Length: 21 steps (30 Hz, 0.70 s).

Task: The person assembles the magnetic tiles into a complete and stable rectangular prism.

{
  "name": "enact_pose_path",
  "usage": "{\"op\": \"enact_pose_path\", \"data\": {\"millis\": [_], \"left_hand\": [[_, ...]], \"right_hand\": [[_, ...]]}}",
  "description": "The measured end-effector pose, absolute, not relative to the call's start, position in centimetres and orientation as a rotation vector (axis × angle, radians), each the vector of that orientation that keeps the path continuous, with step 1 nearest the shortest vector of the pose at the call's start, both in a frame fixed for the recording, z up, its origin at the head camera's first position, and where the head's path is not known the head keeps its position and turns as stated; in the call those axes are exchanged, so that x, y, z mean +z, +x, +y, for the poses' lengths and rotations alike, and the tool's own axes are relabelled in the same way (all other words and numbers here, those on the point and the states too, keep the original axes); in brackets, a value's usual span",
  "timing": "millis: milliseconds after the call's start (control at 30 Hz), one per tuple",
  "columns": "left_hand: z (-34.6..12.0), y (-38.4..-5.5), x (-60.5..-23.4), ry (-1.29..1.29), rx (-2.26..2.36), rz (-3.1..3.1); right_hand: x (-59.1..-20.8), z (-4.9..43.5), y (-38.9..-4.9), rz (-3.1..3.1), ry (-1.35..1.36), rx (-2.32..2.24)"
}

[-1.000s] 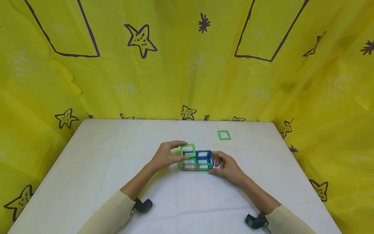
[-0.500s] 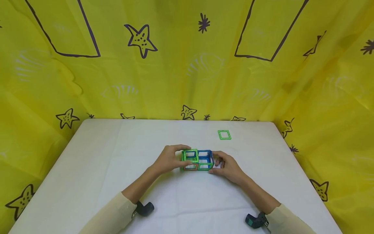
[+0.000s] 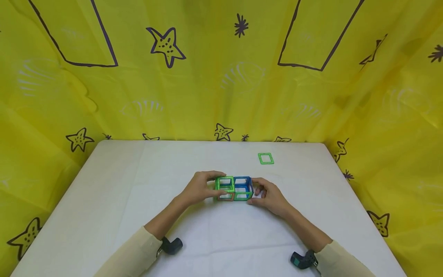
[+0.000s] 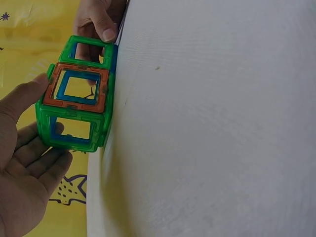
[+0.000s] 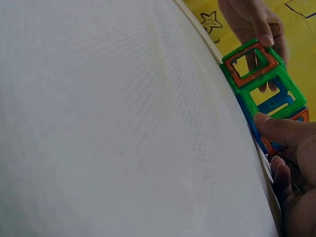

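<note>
A two-cube box of square magnetic tiles (image 3: 243, 199), with green, blue and orange frames, stands mid-table in the head view. My left hand (image 3: 200, 188) pinches a green magnetic tile (image 3: 231, 191) between thumb and fingers; it lies flat over the box's left cube. At the right end, my right hand (image 3: 271, 197) grips the box, thumb in front and fingers behind. An orange tile (image 4: 102, 91) shows on the front in the left wrist view. In the right wrist view, the right thumb presses a green front tile (image 5: 295, 98); its fingers are partly hidden behind the box.
A loose green square tile (image 3: 266, 163) lies flat on the white table (image 3: 166, 161), behind and right of the box. A yellow patterned curtain (image 3: 207, 96) surrounds the table at the back and sides. Dark wrist cameras (image 3: 172, 246) sit on both wrists.
My left hand has lowered the tilted green tile and shifted it slightly right, so it now lies flat on top of the left cube. The right hand has kept its grip in place.
</note>
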<state>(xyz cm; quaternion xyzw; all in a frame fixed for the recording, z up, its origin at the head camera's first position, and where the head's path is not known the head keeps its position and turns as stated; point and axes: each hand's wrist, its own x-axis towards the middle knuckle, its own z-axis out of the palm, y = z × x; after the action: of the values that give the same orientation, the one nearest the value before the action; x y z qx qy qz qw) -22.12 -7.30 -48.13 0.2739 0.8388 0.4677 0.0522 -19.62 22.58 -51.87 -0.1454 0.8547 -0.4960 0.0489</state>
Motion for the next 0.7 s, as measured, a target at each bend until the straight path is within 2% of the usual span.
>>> {"op": "enact_pose_path", "data": {"millis": [700], "left_hand": [[-7.71,-21.94,-48.78,0.803,1.418,2.515]], "right_hand": [[-51.80,22.56,-19.63,2.597,-0.444,-1.516]]}}
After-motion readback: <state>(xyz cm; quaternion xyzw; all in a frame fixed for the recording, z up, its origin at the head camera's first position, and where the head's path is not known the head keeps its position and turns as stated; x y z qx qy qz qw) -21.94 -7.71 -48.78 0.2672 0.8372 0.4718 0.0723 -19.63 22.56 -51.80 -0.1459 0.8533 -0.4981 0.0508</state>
